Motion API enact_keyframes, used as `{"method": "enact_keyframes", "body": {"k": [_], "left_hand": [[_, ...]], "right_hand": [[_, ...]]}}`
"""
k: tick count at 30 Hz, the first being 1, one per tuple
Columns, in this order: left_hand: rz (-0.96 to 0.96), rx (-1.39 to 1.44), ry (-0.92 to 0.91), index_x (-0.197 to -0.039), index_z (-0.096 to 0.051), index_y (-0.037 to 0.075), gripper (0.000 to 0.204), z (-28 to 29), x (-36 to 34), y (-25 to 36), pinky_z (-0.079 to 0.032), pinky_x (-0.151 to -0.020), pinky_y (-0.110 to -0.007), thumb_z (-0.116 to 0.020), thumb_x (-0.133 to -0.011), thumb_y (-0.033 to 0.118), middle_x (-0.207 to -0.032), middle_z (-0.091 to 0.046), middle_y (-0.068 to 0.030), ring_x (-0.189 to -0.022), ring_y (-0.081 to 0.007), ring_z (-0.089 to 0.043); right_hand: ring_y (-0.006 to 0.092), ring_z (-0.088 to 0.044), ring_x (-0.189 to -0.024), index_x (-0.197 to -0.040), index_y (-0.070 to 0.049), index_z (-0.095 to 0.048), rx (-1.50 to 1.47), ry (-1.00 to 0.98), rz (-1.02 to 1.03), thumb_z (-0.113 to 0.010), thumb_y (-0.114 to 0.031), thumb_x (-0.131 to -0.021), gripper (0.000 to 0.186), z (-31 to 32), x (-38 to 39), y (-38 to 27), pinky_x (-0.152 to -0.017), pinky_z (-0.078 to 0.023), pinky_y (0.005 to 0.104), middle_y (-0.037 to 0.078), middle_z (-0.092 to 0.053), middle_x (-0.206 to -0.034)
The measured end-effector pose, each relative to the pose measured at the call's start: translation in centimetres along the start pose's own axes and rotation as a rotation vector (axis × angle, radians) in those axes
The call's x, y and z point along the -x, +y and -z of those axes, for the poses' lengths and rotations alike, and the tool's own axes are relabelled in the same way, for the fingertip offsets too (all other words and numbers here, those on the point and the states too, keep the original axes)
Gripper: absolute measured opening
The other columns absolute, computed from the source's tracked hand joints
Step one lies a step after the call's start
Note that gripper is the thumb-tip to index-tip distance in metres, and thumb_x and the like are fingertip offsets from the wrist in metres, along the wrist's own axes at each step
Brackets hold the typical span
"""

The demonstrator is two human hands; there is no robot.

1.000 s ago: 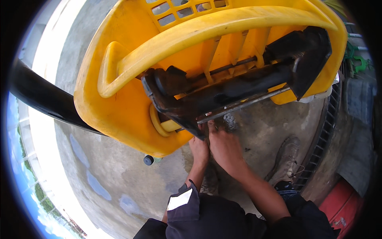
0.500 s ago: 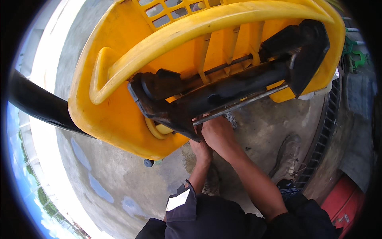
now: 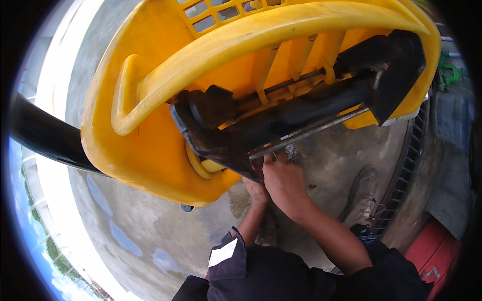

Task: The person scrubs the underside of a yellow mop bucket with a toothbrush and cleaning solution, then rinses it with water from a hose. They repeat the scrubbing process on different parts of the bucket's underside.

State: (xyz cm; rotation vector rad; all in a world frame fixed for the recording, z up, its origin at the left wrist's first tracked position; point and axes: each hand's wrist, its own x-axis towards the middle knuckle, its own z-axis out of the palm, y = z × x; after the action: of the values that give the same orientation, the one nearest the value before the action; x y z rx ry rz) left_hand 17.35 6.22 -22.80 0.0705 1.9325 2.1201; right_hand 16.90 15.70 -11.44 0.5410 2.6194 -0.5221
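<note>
A large yellow plastic body (image 3: 130,150) fills the upper view, with a curved handle and a slotted top. Across its opening lies a black metal bracket assembly (image 3: 306,110) with a bar and a thin steel rod (image 3: 321,130) along its near side. My right hand (image 3: 283,183) is at the rod's left end, fingers curled up under it; what they hold, if anything, is hidden. My left hand (image 3: 254,188) sits just left of it, beneath the bracket's lower corner, its fingers mostly out of sight behind the metal.
A thick black tube (image 3: 50,138) runs out left of the yellow body. Concrete floor (image 3: 165,231) is below, with a boot (image 3: 359,200) at right. A drain grate (image 3: 399,185), green metal parts (image 3: 452,75) and a red object (image 3: 427,251) line the right side.
The yellow body and bracket shifted slightly left, then back rightward and a little lower. My right hand moved slightly with them, staying at the rod; my left hand stays under the bracket corner.
</note>
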Motion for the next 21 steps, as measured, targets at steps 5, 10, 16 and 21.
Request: {"method": "enact_keyframes", "body": {"k": [5, 10, 16, 21], "left_hand": [[-0.008, 0.008, 0.022, -0.155, -0.045, -0.007, 0.076, 0.2, 0.2, 0.1, -0.039, -0.117, -0.043, -0.040, -0.111, 0.055, -0.153, -0.055, -0.0213, -0.140, -0.0316, -0.053], [0.033, 0.107, -0.012, -0.151, -0.051, -0.008, 0.079, -0.5, 0.2, 0.0, -0.044, -0.114, -0.042, -0.040, -0.110, 0.060, -0.148, -0.060, -0.0210, -0.135, -0.0310, -0.058], [0.064, -0.057, -0.058, -0.150, -0.053, -0.008, 0.081, 2.8, 0.5, -2.6, -0.046, -0.113, -0.042, -0.039, -0.110, 0.061, -0.145, -0.063, -0.0214, -0.135, -0.0306, -0.061], [0.002, 0.265, -0.059, -0.167, -0.015, -0.011, 0.087, -0.4, -1.1, 0.8, -0.012, -0.135, -0.048, -0.036, -0.112, 0.054, -0.176, -0.019, -0.0237, -0.164, -0.0337, -0.017]], "right_hand": [[0.0338, -0.078, -0.075, -0.138, 0.000, -0.061, -0.003, 0.011, -0.008, -0.065, -0.013, -0.094, 0.047, 1.3, 1.7, -0.7, -0.064, -0.064, 0.0419, 0.021, -0.071, -0.099], [0.0322, -0.078, -0.073, -0.152, 0.000, -0.054, -0.007, 0.159, 0.060, -0.065, -0.012, -0.093, 0.061, -2.0, -2.7, 1.2, -0.062, -0.063, 0.0396, 0.019, -0.072, -0.097], [0.0307, -0.077, -0.072, -0.141, 0.000, -0.061, 0.091, 0.044, 0.000, -0.066, -0.014, -0.092, 0.051, 1.1, 2.9, -0.2, -0.063, -0.063, 0.0406, 0.018, -0.072, -0.095], [0.0268, -0.076, -0.066, -0.161, -0.004, -0.045, 0.098, 0.181, 0.044, -0.068, -0.018, -0.091, 0.075, -1.5, -1.8, 1.5, -0.057, -0.062, 0.0377, 0.014, -0.071, -0.089]]}}
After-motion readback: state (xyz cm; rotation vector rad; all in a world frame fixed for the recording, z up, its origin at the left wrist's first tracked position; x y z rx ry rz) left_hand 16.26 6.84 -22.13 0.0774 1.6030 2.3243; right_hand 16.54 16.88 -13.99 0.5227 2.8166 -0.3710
